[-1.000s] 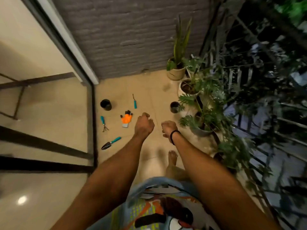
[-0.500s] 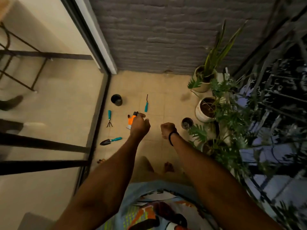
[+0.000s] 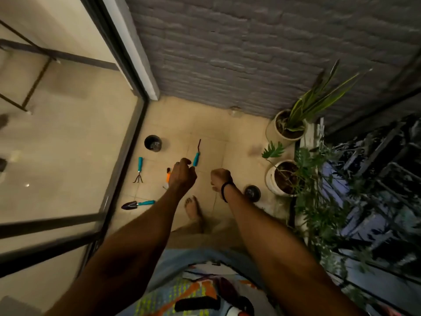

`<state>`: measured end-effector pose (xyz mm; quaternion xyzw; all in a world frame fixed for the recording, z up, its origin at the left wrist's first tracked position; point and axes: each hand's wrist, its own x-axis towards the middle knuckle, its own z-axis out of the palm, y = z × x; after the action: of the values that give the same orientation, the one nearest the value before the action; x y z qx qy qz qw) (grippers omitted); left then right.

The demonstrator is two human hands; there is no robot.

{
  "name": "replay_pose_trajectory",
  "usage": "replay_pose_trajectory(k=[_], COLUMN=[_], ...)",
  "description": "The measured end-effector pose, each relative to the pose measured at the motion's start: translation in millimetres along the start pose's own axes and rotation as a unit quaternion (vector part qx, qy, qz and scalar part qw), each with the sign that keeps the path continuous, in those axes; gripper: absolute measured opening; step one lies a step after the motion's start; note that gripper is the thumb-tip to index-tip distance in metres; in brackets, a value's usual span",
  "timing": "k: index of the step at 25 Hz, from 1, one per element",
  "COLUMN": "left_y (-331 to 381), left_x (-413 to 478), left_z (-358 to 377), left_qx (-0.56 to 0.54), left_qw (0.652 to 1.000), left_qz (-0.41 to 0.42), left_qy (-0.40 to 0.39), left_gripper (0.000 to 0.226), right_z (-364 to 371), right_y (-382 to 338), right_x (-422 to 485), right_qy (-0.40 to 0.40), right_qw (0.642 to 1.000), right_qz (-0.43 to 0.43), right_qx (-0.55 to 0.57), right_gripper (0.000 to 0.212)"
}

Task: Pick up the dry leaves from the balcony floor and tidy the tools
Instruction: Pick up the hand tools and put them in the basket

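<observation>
- where are the tools?
- lying on the floor (image 3: 239,160): the trowel (image 3: 137,204) near left, the little rake (image 3: 138,169) past it, the weeder (image 3: 197,153) far (an orange glove (image 3: 168,176) peeks from behind the left hand (image 3: 182,176)).
- and the hands?
- the left hand and the right hand (image 3: 219,179) are curled up, holding nothing.

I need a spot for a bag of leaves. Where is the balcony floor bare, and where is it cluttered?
Bare tiles run along the brick wall, from the black pot to the snake plant pot, and down between the weeder and the lower white pot. Crowded: beside the glass door, where hand rake, orange glove and trowel lie.
</observation>
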<state>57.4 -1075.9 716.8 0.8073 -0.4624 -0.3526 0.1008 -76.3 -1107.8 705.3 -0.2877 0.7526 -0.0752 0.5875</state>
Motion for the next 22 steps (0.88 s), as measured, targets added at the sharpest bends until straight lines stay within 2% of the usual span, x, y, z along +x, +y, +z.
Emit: replay_pose_trajectory(k=[8,12,17,18,20,22], left_y=[17,21,19,18,14,5], left_x=[60,58,59,59,62,69], left_z=[-17,-14,-9,-9,-14,-18], left_qx=[-0.024,-0.062,-0.098,-0.106,-0.123,-0.131], left_qw=[0.995,0.982,0.963,0.959,0.950,0.944], left_qz=[-0.093,-0.170,-0.236,-0.246,-0.268,-0.282], left_qy=[0.024,0.049,0.088,0.095,0.108,0.113], left_gripper=[0.034,0.035,0.037,0.037,0.035,0.033], right_z=[0,10,38,40,42,50], right_y=[-73,-89,-104,-109,-127,-138], right_x=[55,87,125,119,97,97], right_qy=[-0.021,-0.080,-0.121,-0.136,-0.179,-0.201], right_qw=[0.991,0.983,0.963,0.956,0.943,0.937], right_qz=[-0.047,-0.046,-0.067,-0.071,-0.071,-0.069], right_qx=[-0.121,-0.160,-0.230,-0.250,-0.272,-0.277], right_gripper=[0.028,0.022,0.040,0.036,0.014,0.015])
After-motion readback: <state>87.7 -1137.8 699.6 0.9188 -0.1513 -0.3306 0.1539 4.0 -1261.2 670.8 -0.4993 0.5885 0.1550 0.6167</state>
